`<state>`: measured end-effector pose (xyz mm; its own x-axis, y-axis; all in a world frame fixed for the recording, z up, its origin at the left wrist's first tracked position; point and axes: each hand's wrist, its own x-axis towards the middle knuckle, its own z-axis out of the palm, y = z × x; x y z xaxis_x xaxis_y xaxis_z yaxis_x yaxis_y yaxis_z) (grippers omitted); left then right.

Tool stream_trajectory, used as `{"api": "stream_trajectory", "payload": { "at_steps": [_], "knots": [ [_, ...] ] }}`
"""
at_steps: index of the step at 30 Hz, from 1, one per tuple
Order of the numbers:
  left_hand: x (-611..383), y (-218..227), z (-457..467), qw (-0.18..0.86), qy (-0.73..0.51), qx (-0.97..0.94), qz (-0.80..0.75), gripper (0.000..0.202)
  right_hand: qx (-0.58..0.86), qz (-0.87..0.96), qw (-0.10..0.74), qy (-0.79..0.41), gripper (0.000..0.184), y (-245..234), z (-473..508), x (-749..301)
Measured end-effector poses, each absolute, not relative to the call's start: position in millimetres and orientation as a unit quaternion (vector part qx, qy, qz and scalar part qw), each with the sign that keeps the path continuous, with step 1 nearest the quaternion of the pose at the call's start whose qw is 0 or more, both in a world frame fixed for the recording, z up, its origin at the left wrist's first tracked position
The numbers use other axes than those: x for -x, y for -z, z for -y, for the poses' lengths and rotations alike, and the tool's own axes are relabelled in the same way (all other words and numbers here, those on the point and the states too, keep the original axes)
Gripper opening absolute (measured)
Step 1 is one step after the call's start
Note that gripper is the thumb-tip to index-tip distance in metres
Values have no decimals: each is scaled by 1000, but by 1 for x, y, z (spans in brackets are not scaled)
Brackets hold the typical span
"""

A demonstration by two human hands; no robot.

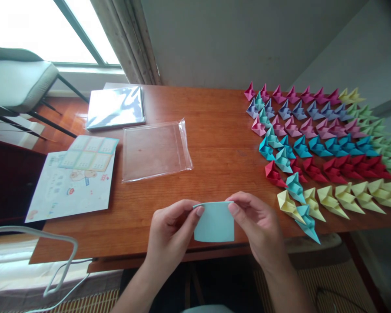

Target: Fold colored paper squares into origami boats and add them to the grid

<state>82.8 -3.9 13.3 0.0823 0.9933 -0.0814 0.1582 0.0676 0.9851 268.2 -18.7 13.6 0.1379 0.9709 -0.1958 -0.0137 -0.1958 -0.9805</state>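
A light teal sheet of origami paper hangs between my two hands over the table's front edge, its top edge bent or folded over. My left hand pinches the upper left corner between thumb and fingers. At the upper right corner, my right hand pinches the paper the same way. To the right of my right hand stand rows of folded paper boats or cranes. The closest are a teal one and a pale yellow one.
Left of centre lies a clear plastic sleeve. Behind it is a shiny wrapped pack. Printed sheets overhang the table's left edge. Red, blue and pink folded pieces fill the right side. A chair stands by the window.
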Motion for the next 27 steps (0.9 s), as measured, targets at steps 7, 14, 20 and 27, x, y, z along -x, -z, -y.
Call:
{"api": "stream_trajectory", "payload": {
  "at_steps": [7,14,20,27],
  "knots": [
    [-80,-13,6,495,-406,-565,-520,15,601,491,465,-426,7,-17,19,-271],
    [-82,-16,8,472,-422,-572,-522,15,590,536,472,-377,7,-17,21,-271],
    [-80,-17,8,468,-409,-587,-519,22,578,536,486,-378,8,-15,23,-270],
    [-82,-17,9,535,-370,-581,-489,15,596,458,549,-365,4,-13,22,-266]
  ]
}}
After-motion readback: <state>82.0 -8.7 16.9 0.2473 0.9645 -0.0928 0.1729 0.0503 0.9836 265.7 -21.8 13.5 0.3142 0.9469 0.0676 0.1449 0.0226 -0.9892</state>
